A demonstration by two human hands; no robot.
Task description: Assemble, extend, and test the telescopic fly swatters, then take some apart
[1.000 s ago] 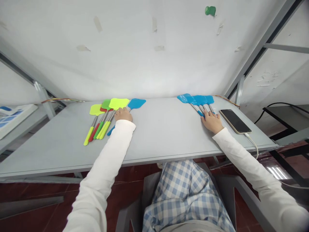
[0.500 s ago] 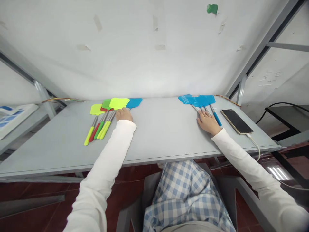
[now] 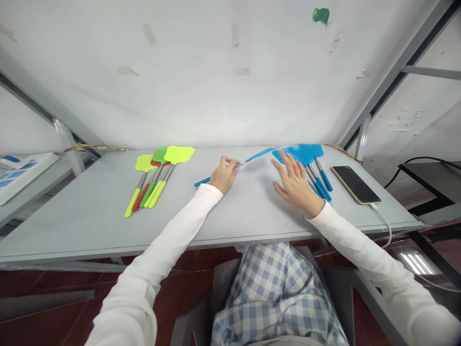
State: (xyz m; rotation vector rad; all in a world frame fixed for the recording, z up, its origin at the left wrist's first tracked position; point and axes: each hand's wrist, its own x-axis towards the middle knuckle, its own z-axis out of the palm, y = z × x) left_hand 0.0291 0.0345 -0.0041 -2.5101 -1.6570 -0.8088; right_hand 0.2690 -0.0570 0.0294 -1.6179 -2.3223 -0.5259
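Observation:
My left hand (image 3: 224, 175) is closed around the metal shaft of a blue fly swatter (image 3: 260, 154), held near the middle of the table; its blue grip sticks out to the left and its paddle is turned edge-on toward the right. My right hand (image 3: 296, 184) is raised with fingers spread, holding nothing, just in front of several blue fly swatters (image 3: 298, 154), and it partly covers their handles. At the left lies a second group of swatters: yellow ones (image 3: 179, 154), a green one (image 3: 160, 154) and a red one (image 3: 136, 204), their handles pointing toward me.
A phone (image 3: 355, 184) with a white charging cable (image 3: 383, 218) lies at the table's right end. The grey table (image 3: 108, 226) meets a white wall at the back. A white and blue object (image 3: 21, 175) stands on a surface at far left.
My left hand has moved right from the left group, carrying the blue swatter. My right hand has lifted off the blue swatters and opened, shifting slightly left.

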